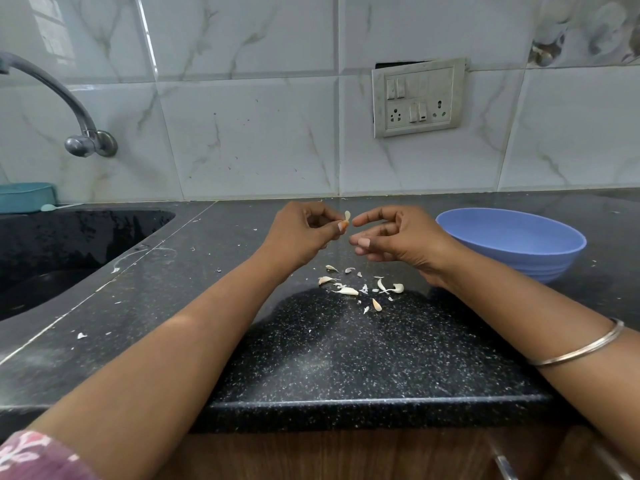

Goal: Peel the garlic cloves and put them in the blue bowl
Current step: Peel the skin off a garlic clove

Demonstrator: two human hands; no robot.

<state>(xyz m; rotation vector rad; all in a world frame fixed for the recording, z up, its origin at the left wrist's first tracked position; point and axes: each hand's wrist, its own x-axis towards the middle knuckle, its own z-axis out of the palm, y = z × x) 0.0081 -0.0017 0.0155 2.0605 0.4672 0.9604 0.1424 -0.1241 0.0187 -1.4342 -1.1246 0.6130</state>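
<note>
1. A patterned pink sleeve (pixel 33 455) sits at the lower left corner, nearest the viewer, above the dark speckled surface (pixel 346 358).
2. The left hand (pixel 301 233) pinches a garlic clove (pixel 345 220) between thumb and fingertips, above the surface.
3. The right hand (pixel 394 235) hovers just beside the clove, fingers loosely curled and holding nothing; a metal bangle (pixel 581 344) circles that forearm.
4. Garlic cloves and skins (pixel 360 289) lie scattered below both hands.
5. The blue bowl (pixel 512 244) stands to the right, near the right hand.
6. A sink (pixel 69 244) and tap (pixel 69 109) are at the left.
</note>
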